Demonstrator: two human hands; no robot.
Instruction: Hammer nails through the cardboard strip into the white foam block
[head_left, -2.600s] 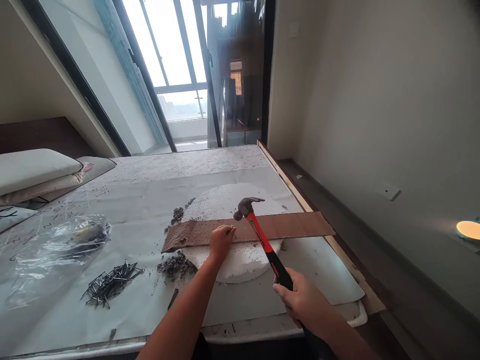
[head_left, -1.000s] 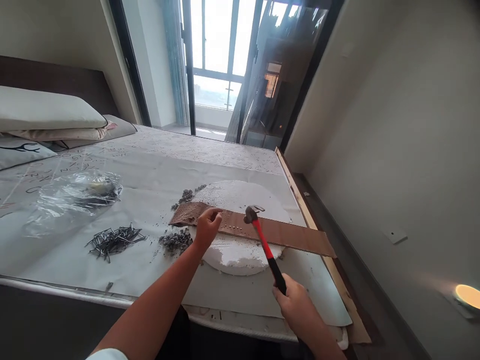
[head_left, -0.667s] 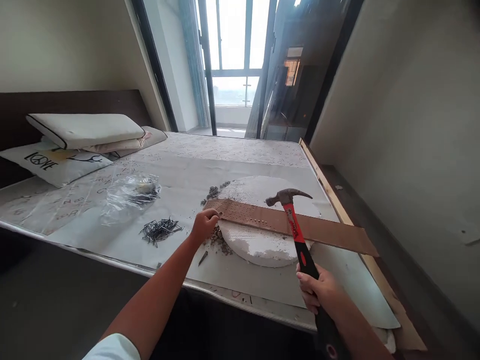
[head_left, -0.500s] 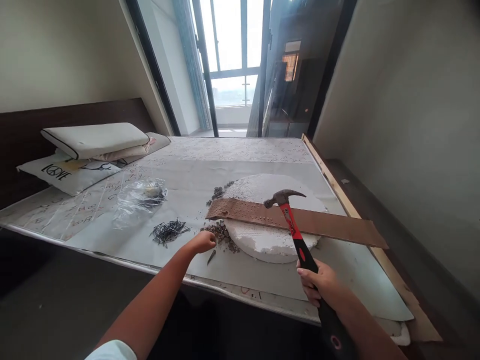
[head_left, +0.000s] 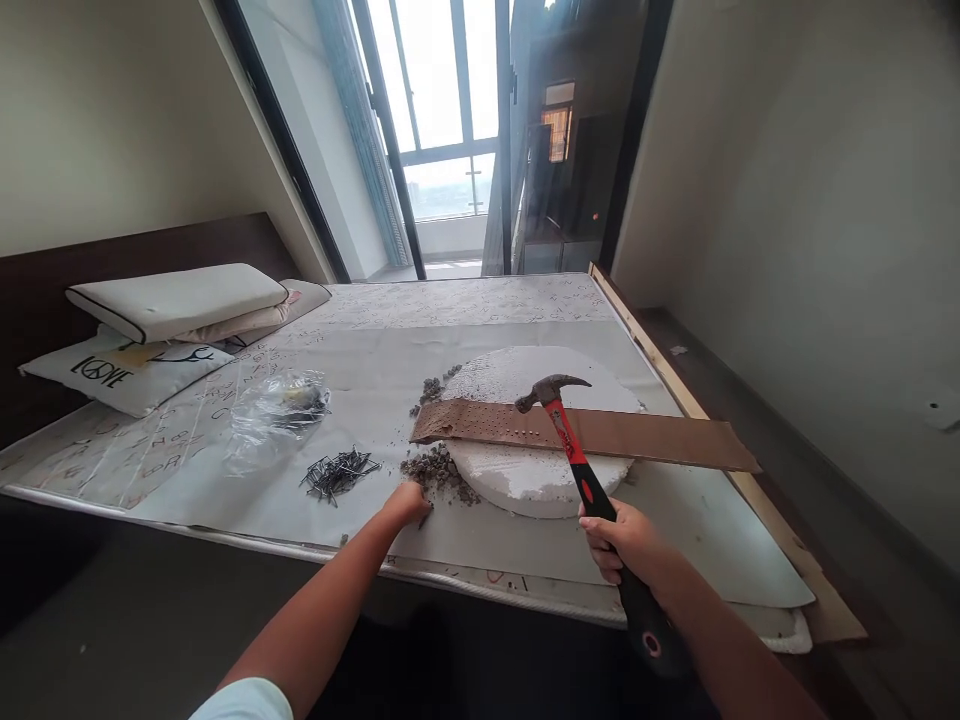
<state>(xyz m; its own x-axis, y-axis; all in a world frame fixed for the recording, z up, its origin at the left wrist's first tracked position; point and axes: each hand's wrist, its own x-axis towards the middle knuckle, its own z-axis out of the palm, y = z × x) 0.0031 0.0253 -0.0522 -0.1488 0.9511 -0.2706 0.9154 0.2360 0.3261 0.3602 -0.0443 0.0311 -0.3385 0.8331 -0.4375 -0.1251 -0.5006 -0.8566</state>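
My right hand (head_left: 624,540) is closed round the red and black handle of a claw hammer (head_left: 570,445). Its steel head hovers just above a long brown board (head_left: 645,438) studded with rows of nail heads. The board lies across a round white foam disc (head_left: 517,485). My left hand (head_left: 409,500) is down on the grey sheet at the near edge of a small heap of grey rubble (head_left: 439,467). Its fingers are curled and pinched onto a loose nail (head_left: 425,519) lying there.
A pile of dark nails (head_left: 337,472) lies left of my left hand, with a crumpled clear plastic bag (head_left: 276,408) behind it. Pillows (head_left: 172,300) are stacked at the far left. The bed's near edge (head_left: 480,585) runs below my hands; a floor gap and wall are on the right.
My left hand left the board's left end and dropped to the sheet by the rubble, closing on a loose nail. The hammer was lifted off the board and stays raised.
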